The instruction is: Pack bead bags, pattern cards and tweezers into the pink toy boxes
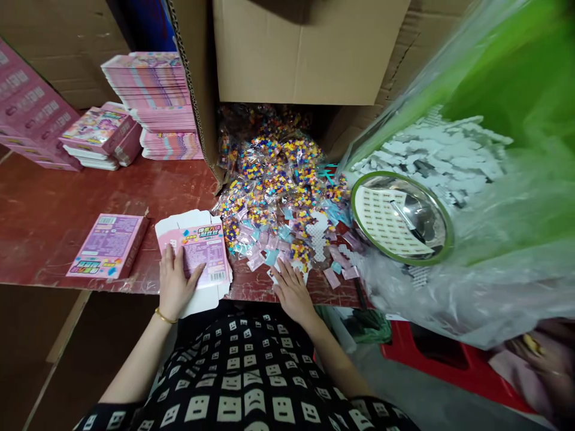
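Shirt: nearest my view, a black shirt [251, 377] printed with pale square faces.
Left hand: I see the left hand [176, 281] palm down with fingers extended, resting on the flat carton without gripping it; a gold bracelet [166, 316] circles the wrist.
Right hand: the right hand [294, 293] is palm down, fingers spread, at the heap's near edge. I can't tell whether its fingertips touch the whitish piece beneath.
Flat carton: my pink and purple flat carton [209, 254] lies unfolded at the front edge of the red table [175, 185], white flaps out.
Formed box: to its left, apart, I have a pink box [108, 245] lying flat.
Heap: beyond the right hand, small pink and blue packets [272, 242] lie against clear bags of coloured pieces [278, 161].
Bowl: right of the heap, a green-rimmed metal bowl [354, 209] holds a sticker sheet [381, 218].
White parts: just behind the bowl, white parts [431, 149] lie in a clear plastic bag.
Back: far left, stacked pink cartons [153, 90]; centre, a cardboard box [309, 54] behind the heap.
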Demonstrator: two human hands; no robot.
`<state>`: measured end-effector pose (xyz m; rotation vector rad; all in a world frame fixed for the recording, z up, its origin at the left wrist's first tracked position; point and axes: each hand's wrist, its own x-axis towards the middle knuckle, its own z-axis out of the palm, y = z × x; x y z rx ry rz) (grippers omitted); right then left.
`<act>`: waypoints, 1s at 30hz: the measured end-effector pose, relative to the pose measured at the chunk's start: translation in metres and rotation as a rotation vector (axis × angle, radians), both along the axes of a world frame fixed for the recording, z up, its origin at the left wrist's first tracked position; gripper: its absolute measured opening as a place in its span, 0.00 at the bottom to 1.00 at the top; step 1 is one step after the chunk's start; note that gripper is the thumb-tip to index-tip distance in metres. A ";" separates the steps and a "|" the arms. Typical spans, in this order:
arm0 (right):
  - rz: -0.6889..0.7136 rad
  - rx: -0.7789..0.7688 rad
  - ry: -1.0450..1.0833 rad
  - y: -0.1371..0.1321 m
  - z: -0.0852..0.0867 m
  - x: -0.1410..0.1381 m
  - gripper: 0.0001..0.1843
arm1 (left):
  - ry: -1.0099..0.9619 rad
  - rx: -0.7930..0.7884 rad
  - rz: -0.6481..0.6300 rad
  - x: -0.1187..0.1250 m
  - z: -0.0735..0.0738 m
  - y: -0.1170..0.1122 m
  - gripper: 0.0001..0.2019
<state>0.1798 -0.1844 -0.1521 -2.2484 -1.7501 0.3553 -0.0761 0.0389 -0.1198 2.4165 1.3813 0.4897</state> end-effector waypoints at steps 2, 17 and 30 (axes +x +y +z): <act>-0.017 -0.012 -0.020 0.013 -0.001 0.013 0.28 | -0.016 -0.004 0.033 -0.002 -0.002 0.002 0.44; -0.157 0.239 0.109 -0.011 0.002 -0.005 0.25 | -0.326 -0.147 -0.604 0.068 0.026 -0.075 0.21; -0.350 0.217 0.061 0.001 -0.011 0.047 0.25 | -0.152 -0.156 -0.903 0.123 -0.034 -0.114 0.23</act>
